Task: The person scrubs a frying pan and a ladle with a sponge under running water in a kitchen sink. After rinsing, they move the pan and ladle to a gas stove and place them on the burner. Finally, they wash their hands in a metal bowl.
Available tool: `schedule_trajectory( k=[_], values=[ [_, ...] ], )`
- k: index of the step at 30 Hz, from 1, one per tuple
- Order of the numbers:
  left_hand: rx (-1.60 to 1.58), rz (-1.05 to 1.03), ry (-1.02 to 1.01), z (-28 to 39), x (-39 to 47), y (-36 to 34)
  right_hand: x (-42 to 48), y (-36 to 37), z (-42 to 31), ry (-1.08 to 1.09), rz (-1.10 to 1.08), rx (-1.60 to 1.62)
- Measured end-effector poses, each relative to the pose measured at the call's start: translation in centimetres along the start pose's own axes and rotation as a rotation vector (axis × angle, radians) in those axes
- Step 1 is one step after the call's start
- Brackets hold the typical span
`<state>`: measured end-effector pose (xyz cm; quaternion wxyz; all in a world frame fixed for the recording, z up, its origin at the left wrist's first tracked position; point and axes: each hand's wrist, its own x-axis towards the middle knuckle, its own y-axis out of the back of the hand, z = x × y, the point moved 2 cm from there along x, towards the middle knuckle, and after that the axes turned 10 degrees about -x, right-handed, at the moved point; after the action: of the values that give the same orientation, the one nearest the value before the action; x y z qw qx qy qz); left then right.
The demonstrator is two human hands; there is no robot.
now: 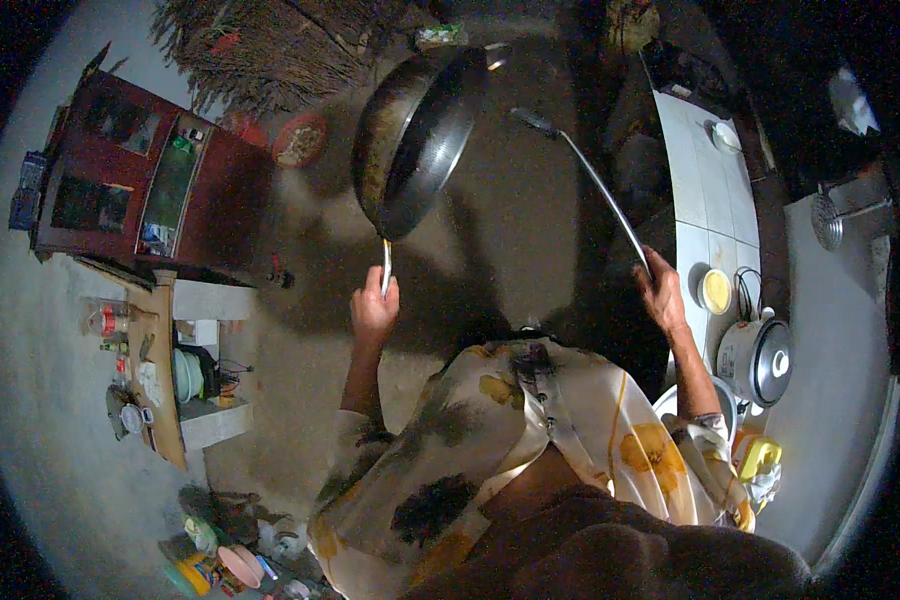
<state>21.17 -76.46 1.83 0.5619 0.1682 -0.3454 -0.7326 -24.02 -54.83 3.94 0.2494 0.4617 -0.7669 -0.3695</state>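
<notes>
A dark metal wok (435, 150) is held out in front of me, tilted so that both its inside and its sooty outside show. My left hand (376, 300) grips the wok's handle (386, 262). A long metal-handled utensil (604, 187), perhaps a spatula, is in my right hand (661, 289). Its dark head (534, 121) is raised to the right of the wok and apart from it.
To my right runs a white tiled counter (705, 187) with a yellow-filled bowl (715, 291) and a lidded rice cooker (757, 360). A red-brown cabinet (225, 195) and a wooden-topped table (166, 360) stand at left. Brushwood (270, 60) is piled ahead near a red basket (300, 141).
</notes>
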Motion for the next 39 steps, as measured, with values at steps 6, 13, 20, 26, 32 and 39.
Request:
schedule_trajectory(
  k=[6,13,20,26,32,39],
  values=[
    [0.004,0.054,-0.038,-0.7,5.5,-0.6,6.7,-1.3,1.2,0.01,0.047,0.01],
    [-0.05,0.015,-0.031,-3.1,15.9,-0.4,15.6,-4.2,0.6,-0.035,0.081,-0.029],
    [-0.084,0.003,-0.125,-8.0,25.7,-3.4,23.3,-5.3,-3.3,-0.091,0.023,-0.01],
    [0.017,0.101,-0.122,-7.4,29.3,-3.9,29.9,-7.9,-2.8,0.075,0.054,-0.067],
    [0.096,0.091,0.008,-8.1,30.2,-4.0,37.4,-9.2,-4.8,0.16,-0.169,0.016],
    [0.084,0.261,0.206,-6.5,24.8,-3.1,45.4,-12.4,-6.7,0.374,-0.487,-0.041]
  ],
)
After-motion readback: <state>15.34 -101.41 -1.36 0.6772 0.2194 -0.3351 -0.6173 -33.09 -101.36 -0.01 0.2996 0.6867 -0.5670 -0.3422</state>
